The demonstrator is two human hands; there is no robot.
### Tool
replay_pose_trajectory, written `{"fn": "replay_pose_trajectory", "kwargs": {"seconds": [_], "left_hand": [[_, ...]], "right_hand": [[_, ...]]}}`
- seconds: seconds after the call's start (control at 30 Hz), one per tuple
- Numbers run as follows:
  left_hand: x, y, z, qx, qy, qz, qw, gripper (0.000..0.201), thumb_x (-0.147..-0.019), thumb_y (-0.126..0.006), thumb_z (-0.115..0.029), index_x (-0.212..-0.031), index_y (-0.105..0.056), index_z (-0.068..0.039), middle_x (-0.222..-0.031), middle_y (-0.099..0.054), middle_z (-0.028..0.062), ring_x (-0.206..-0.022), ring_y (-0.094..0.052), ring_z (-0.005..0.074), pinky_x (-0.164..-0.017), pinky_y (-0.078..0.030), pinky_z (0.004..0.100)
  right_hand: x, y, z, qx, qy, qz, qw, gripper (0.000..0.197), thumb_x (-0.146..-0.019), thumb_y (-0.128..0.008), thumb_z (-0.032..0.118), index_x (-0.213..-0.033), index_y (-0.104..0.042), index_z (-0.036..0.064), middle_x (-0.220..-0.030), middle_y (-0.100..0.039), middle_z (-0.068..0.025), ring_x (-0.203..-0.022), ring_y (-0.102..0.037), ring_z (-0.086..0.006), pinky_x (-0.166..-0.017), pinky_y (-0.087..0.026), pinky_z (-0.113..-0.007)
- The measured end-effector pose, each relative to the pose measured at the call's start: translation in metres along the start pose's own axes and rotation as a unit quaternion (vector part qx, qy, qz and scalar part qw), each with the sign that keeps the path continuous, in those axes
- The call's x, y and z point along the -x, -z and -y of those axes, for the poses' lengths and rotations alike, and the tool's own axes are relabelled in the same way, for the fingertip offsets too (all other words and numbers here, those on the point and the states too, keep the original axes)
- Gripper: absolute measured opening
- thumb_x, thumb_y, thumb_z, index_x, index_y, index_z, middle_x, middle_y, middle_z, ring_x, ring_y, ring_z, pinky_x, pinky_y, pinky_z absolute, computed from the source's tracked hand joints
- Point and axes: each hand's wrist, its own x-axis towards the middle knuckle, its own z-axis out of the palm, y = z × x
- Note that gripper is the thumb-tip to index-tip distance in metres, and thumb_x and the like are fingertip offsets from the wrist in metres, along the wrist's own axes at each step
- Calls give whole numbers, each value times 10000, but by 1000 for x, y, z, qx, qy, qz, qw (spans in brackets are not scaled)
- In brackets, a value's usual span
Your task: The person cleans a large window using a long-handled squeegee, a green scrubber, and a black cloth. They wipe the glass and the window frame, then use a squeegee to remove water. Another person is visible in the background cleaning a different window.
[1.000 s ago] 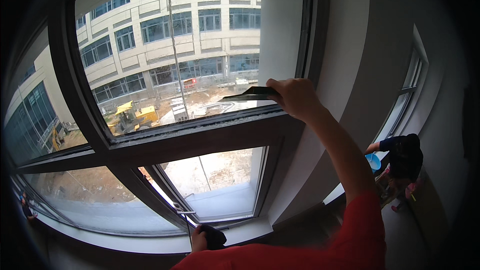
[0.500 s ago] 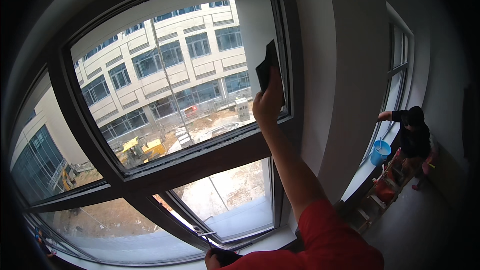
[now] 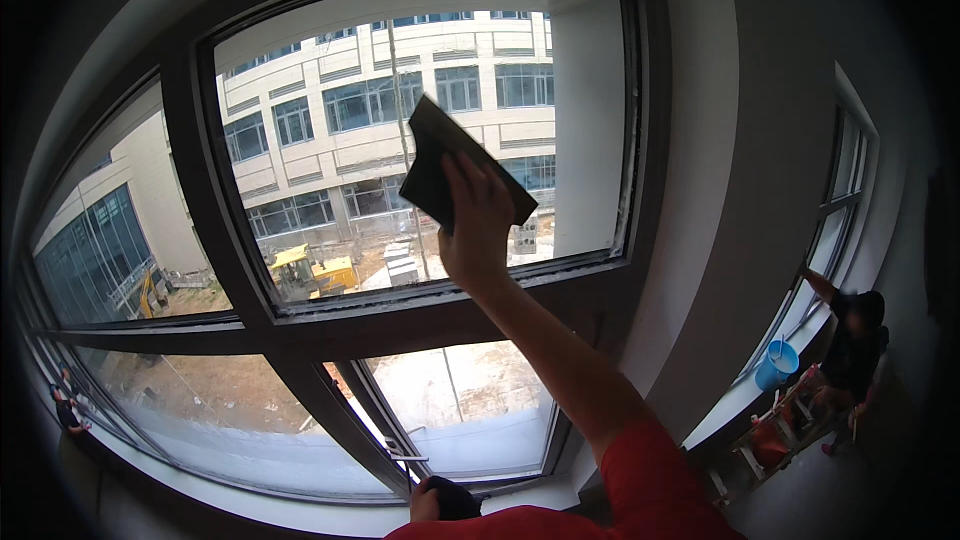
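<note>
My right hand [image 3: 476, 225] reaches up from a red sleeve [image 3: 645, 470], its fingers clamped on a dark, flat, wide-edged tool [image 3: 430, 175]. The tool is tilted in front of the large upper window pane [image 3: 585, 140], near its middle. My left hand [image 3: 425, 502] is low at the bottom edge, just beside a dark object [image 3: 455, 500] and below a metal window handle [image 3: 408, 458]; it is too shadowed and cut off for me to tell whether its fingers grip anything. Through the glass are a pale building [image 3: 350, 105] and a yellow machine [image 3: 335, 272]. Far right, a co-worker [image 3: 855, 345] in dark clothes reaches toward another window [image 3: 830, 230], near a blue bucket [image 3: 776, 367].
</note>
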Motion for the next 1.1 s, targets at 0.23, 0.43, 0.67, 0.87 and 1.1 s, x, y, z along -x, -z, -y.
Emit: {"fn": "replay_pose_trajectory", "kwargs": {"seconds": [0.23, 0.43, 0.67, 0.87, 1.1], "left_hand": [[-31, 9, 46, 83, -10, 8, 997, 408, -736, -515, 12, -1134, -603, 21, -954, -672, 118, -889, -634, 212, -817, -499, 316], [-4, 8, 53, 14, -29, 42, 999, 423, -731, -520, 9, -1147, -590, 31, -980, -669, 127, -905, -632, 215, -829, -493, 319], [31, 20, -39, 160, 23, 46, 986, 369, -744, -421, 51, -1085, -556, 7, -919, -611, 104, -823, -626, 222, -748, -546, 337], [47, 23, -164, 249, -177, 98, 947, 462, -777, -424, 66, -1231, -485, 0, -1099, -589, 121, -997, -604, 202, -874, -528, 328], [22, 61, -414, -335, -782, -215, 480, 597, -802, -642, -63, -1333, -382, 27, -1284, -458, 208, -1195, -479, 341, -1016, -380, 408]], "right_hand": [[-53, -7, 6, 136, 204, 47, 968, 711, -720, -607, 0, -1388, -438, 173, -1421, -409, -50, -1286, -365, -345, -1078, -278, -546], [-46, -42, 54, 122, 258, 65, 956, 536, -825, -537, 47, -1343, -487, 173, -1412, -438, -33, -1269, -405, -316, -1082, -281, -530], [44, 21, 47, -23, 184, 162, 969, 633, -741, -569, -30, -1346, -497, 142, -1381, -485, -29, -1251, -458, -275, -1065, -362, -456], [149, 151, -16, -115, -102, 66, 986, 458, -925, -498, 109, -1355, -429, -34, -1370, -467, -206, -1270, -447, -348, -1075, -324, -421], [260, 204, -82, -131, -346, 116, 922, 500, -901, -492, 109, -1355, -388, -75, -1341, -469, -242, -1253, -460, -365, -1057, -345, -424]]}}
